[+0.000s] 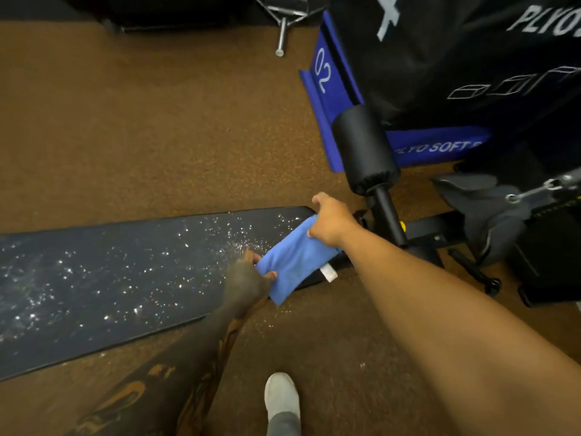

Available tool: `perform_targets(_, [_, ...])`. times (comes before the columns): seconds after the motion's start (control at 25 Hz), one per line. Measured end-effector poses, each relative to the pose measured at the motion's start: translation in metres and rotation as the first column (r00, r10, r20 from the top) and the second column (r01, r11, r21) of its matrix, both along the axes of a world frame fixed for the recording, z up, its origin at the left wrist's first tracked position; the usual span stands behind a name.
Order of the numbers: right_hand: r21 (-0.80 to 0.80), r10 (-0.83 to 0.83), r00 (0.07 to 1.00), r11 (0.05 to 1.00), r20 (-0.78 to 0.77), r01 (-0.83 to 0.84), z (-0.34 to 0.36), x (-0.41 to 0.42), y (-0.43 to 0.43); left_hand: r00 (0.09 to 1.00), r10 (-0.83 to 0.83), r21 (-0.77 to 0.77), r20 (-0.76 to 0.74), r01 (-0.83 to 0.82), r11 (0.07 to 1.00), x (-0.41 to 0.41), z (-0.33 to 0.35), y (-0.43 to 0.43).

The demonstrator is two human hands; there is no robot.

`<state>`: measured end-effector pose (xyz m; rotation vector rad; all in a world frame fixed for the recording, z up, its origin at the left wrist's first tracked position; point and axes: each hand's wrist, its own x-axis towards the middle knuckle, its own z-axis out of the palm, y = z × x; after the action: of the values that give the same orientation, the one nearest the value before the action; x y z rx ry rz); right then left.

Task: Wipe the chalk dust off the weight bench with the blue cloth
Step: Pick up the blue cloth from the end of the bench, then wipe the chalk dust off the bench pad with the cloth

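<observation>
Chalk dust (pixel 94 278) speckles nearly the whole weight bench (pixel 47 325) pad left of the blue cloth (pixel 295 262), so most of the wiping is still ahead of you. Your left hand (pixel 248 278) pinches the cloth's near corner; your right hand (pixel 333 221) grips its far edge, at the pad's right end. Keep it flat and taut, press down, and sweep leftward in overlapping passes.

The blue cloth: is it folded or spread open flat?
Folded: the blue cloth forms a thick narrow pad with a doubled edge, held by the left hand and right hand.
</observation>
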<state>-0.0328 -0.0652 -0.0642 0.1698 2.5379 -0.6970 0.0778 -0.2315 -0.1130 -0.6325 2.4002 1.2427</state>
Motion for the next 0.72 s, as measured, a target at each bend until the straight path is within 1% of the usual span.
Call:
perform_targets(0.04, [0.011,0.007,1.000,1.000,-0.016,-0.006,-0.010,-0.007,-0.009,1.000,0.021,-0.012,0.002,-0.021,1.000,0.000,-0.012,0.002])
perform_targets(0.12, [-0.028,0.000,0.999,1.000,-0.034,-0.001,-0.031,-0.019,-0.025,0.999,0.034,-0.048,-0.016,-0.034,0.998,0.000,-0.032,0.008])
perform_targets(0.16, [-0.037,0.031,0.998,0.999,-0.052,-0.032,-0.041,-0.024,-0.032,0.999,0.024,-0.068,-0.025,-0.026,0.997,0.002,-0.040,0.011])
perform_targets(0.24, [0.007,0.185,0.974,0.983,-0.130,-0.186,-0.056,-0.030,-0.044,1.000,-0.008,-0.134,-0.012,0.006,0.991,0.008,-0.045,0.020])
perform_targets(0.28, [0.036,0.251,0.952,0.968,-0.175,-0.249,-0.063,-0.029,-0.050,0.999,-0.043,-0.214,0.005,0.043,0.976,0.011,-0.044,0.022])
perform_targets(0.32, [0.083,0.293,0.928,0.956,-0.229,-0.281,-0.068,-0.027,-0.055,0.995,-0.097,-0.330,-0.010,0.088,0.940,0.013,-0.042,0.023])
perform_targets(0.36, [0.153,0.312,0.901,0.948,-0.302,-0.278,-0.074,-0.022,-0.060,0.985,-0.166,-0.459,-0.051,0.124,0.880,0.014,-0.040,0.020])
perform_targets(0.4, [0.229,0.314,0.870,0.943,-0.380,-0.240,-0.080,-0.013,-0.063,0.966,-0.236,-0.574,-0.106,0.135,0.807,0.013,-0.039,0.013])
perform_targets(0.44, [0.270,0.281,0.855,0.947,-0.436,-0.174,-0.086,-0.001,-0.065,0.947,-0.288,-0.650,-0.145,0.128,0.749,0.009,-0.040,0.004])
perform_targets(0.48, [0.269,0.230,0.865,0.956,-0.445,-0.116,-0.091,0.014,-0.067,0.937,-0.314,-0.687,-0.152,0.128,0.715,0.005,-0.043,-0.008])
perform_targets(0.52, [0.258,0.189,0.897,0.962,-0.400,-0.088,-0.096,0.031,-0.069,0.935,-0.329,-0.709,-0.130,0.144,0.690,0.000,-0.047,-0.022])
perform_targets(0.56, [0.260,0.161,0.934,0.963,-0.319,-0.077,-0.102,0.046,-0.070,0.933,-0.346,-0.721,-0.100,0.172,0.671,-0.005,-0.053,-0.038])
perform_targets(0.6, [0.291,0.151,0.958,0.954,-0.245,-0.076,-0.111,0.058,-0.070,0.928,-0.365,-0.728,-0.070,0.203,0.655,-0.008,-0.061,-0.052])
perform_targets(0.64, [0.330,0.153,0.966,0.941,-0.211,-0.077,-0.118,0.066,-0.069,0.921,-0.388,-0.725,-0.035,0.244,0.644,-0.010,-0.069,-0.063])
perform_targets(0.72, [0.347,0.146,0.963,0.936,-0.228,-0.060,-0.129,0.065,-0.070,0.907,-0.421,-0.712,0.013,0.304,0.633,-0.010,-0.083,-0.079])
